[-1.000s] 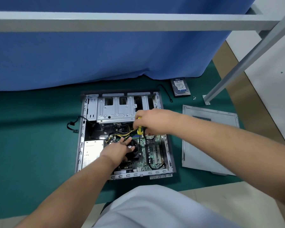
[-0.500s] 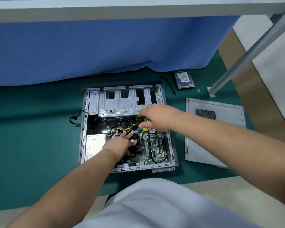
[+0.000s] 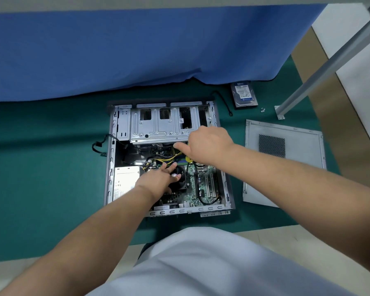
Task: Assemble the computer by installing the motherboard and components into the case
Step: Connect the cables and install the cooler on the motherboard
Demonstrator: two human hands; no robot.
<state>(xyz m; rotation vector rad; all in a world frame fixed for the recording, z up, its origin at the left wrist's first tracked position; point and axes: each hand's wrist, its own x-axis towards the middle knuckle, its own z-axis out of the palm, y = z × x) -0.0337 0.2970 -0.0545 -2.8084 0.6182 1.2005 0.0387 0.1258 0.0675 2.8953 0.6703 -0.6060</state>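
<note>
Both hands (image 3: 158,178) inside case (image 3: 111,159) walls

Open grey metal computer case (image 3: 112,159) on green counter (image 3: 41,189). Left hand (image 3: 158,178) flat on black CPU fan (image 3: 181,178). Right hand (image 3: 209,144) grips yellow-handled screwdriver (image 3: 188,159) over green motherboard (image 3: 192,189). Grey side panel (image 3: 297,167) right.

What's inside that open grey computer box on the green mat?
Inside the open grey metal computer case: a green motherboard, black cooling fan, yellow wires, silver power supply. The left hand and right hand cover parts.
</note>
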